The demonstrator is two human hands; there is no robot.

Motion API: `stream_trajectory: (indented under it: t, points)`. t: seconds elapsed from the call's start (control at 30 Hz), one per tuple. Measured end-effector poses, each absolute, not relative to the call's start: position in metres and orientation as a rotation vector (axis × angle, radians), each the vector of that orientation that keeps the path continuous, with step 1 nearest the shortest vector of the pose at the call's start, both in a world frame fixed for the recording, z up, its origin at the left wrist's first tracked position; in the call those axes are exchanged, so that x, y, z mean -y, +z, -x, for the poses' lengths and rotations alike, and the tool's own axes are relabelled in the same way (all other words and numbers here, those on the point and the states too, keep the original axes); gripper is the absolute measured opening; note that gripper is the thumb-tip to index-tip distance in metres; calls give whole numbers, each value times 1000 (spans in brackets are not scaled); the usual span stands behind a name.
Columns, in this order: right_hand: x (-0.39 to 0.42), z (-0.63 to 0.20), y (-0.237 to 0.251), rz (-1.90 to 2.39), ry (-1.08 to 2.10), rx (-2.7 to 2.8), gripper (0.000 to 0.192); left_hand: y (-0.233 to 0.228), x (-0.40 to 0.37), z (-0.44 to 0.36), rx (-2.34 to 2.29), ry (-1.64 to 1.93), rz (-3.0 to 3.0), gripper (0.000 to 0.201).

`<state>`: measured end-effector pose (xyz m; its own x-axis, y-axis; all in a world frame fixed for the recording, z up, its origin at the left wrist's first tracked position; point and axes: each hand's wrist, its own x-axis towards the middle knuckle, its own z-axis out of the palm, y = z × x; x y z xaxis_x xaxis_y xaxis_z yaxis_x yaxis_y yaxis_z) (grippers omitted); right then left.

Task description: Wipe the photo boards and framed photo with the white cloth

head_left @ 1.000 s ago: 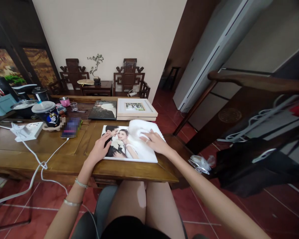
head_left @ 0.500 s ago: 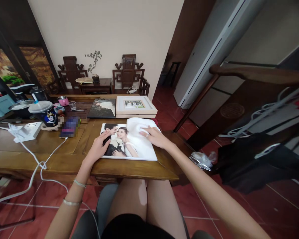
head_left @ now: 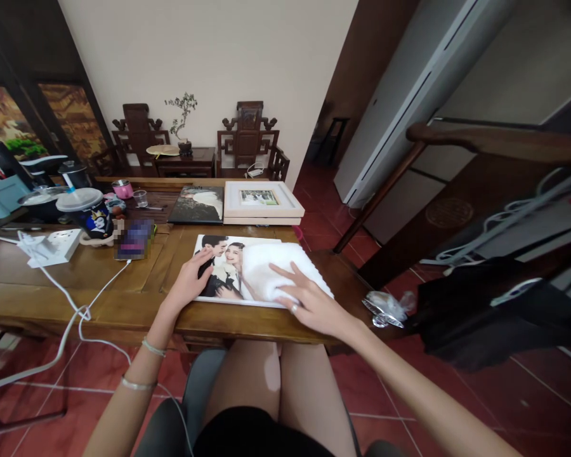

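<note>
Photo print (head_left: 228, 270) is lying flat near the front edge of the tabletop (head_left: 124, 289), right of centre. It's a large white-backed print showing a couple in wedding clothes, dark suit and white dress. A white cloth (head_left: 285, 270) is covering its right half and overhanging the right edge.

Left hand (head_left: 190, 279) is resting on the print's left edge, fingers spread loosely, grip open and pressing down, nothing clasped. Right hand (head_left: 309, 301) is lying palm down on the cloth at the print's near right corner, fingers splayed wide, grip open; a ring is showing on one finger. Two bracelets are sitting on the left forearm.

Just behind the print: one dark photo panel (head_left: 197, 204) lying flat, and beside it one white framed picture (head_left: 262, 200) sitting on what looks like a second pale frame. So three, maybe four, photo pieces on the tabletop.

Left of those: one phone (head_left: 134, 239), screen blurred, white cable running off it. One white power strip (head_left: 52, 246) with a plug in it. One dark cup (head_left: 89, 212) with a lid and straw, cartoon figure printed on it; no legible writing. One pink tub (head_left: 122, 188) and one small glass (head_left: 141, 198) sitting further back.

Two carved wooden chairs (head_left: 247, 143) are standing against the far wall, a potted plant (head_left: 184, 124) between them.
</note>
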<state>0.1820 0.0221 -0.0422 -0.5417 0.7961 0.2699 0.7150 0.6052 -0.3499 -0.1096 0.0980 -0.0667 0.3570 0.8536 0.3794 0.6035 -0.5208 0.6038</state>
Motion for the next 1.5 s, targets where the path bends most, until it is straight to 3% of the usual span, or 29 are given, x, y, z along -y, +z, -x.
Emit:
stream_trajectory:
  t: [0.17,0.47,0.63,1.0,1.13,1.5]
  points:
    - [-1,-185,-34,1161,342,2500,30,-68,-98,109,-1293,941,-2302,45]
    - [-115,-176,-34,1283,251,2357,33,-65,-94,109,-1300,940,-2303,46]
    - [-136,-170,-34,1285,222,2326,35,-67,-96,109,-1301,928,-2303,44]
    - [15,-177,-35,1150,336,2515,28,-70,-97,108,-1327,919,-2317,44]
    - [34,-179,-29,1110,373,2569,28,-70,-97,108,-1315,916,-2341,44]
    - [-108,-172,-31,1286,293,2377,34,-69,-97,111,-1313,898,-2343,47]
